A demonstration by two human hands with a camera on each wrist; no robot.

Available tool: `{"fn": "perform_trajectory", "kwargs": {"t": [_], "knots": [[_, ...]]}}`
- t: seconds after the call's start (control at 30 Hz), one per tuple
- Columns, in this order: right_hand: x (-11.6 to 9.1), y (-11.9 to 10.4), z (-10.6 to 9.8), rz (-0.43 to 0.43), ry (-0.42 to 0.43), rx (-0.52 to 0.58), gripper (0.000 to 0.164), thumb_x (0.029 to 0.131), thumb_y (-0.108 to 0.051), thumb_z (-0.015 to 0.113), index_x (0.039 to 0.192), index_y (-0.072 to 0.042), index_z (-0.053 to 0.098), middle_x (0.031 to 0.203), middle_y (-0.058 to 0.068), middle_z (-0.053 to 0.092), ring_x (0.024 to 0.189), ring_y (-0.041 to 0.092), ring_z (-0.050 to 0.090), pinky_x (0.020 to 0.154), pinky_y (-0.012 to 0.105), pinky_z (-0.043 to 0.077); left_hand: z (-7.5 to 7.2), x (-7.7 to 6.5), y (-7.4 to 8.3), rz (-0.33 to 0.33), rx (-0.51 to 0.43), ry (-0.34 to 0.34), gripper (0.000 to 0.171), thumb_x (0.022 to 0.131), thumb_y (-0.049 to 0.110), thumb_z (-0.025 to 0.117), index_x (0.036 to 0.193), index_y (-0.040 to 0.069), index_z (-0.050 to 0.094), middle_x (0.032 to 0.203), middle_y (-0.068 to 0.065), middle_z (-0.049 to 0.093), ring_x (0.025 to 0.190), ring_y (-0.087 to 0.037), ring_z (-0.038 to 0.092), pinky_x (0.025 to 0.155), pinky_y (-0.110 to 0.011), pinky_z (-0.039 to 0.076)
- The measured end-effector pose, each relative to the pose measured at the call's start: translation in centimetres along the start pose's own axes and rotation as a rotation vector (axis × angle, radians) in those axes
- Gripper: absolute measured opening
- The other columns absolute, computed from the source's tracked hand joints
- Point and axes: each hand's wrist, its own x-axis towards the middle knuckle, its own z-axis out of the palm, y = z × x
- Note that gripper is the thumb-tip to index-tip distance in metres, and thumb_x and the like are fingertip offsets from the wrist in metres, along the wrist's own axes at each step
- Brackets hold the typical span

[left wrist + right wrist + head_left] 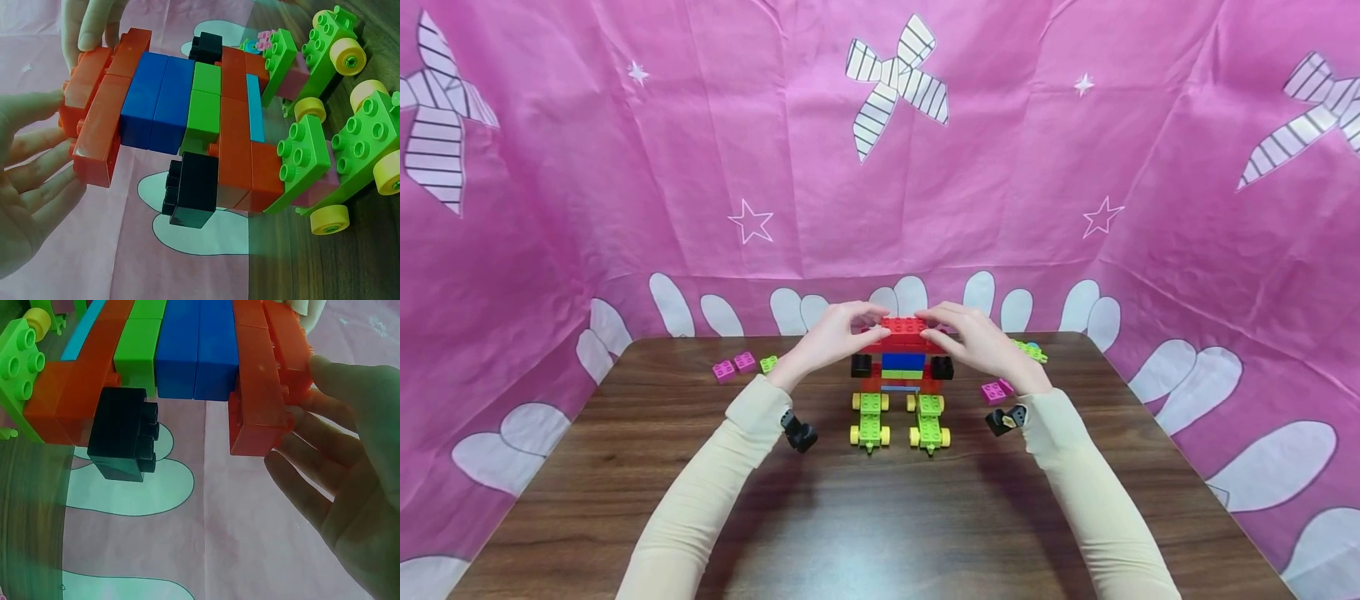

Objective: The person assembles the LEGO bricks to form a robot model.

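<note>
A toy-brick figure stands upright on two lime-green wheeled bases (870, 421) with yellow wheels. Blue bricks (157, 103) and green bricks (139, 356) form its middle, above red bricks. A black brick (942, 367) sticks out on each side. Along the top, a red brick (904, 325) lies on a wider red row (97, 134). My left hand (838, 333) pinches the left end of the top red brick, its thumb at the near face. At the opposite end my right hand (973, 337) holds the same brick, thumb in front and fingers behind.
Pink bricks (723, 371) and a small green brick (768, 364) lie on the brown table (865, 533) to the left. More pink bricks (993, 392) and a green piece (1032, 352) lie to the right. A pink cloth (1000, 167) hangs behind.
</note>
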Motion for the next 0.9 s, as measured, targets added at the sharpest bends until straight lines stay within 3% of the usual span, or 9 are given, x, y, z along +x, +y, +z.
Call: {"fn": "perform_trajectory", "kwargs": {"t": [0.37,0.9], "knots": [[0.31,0.01,-0.15,0.034,-0.03,0.077,0.034,0.09,-0.024,0.062,0.122,-0.012,0.061,0.113,0.006,0.068,0.099,0.018,0.066,0.087,0.039,0.054,-0.18,0.02,0.16,-0.005,-0.007,0.009,0.032,0.088,0.032,0.064,0.114,0.014,0.066,0.11,-0.003,0.069,0.101,-0.016,0.064,0.092,-0.035,0.052],[0.42,-0.43,-0.53,0.012,-0.04,0.025,0.033,0.088,-0.024,0.065,0.118,-0.011,0.063,0.106,0.004,0.071,0.094,0.015,0.068,0.083,0.033,0.056,-0.02,-0.08,-0.1,0.021,-0.004,0.022,0.031,0.087,0.032,0.065,0.113,0.013,0.067,0.107,-0.003,0.069,0.099,-0.014,0.064,0.09,-0.032,0.053]]}}
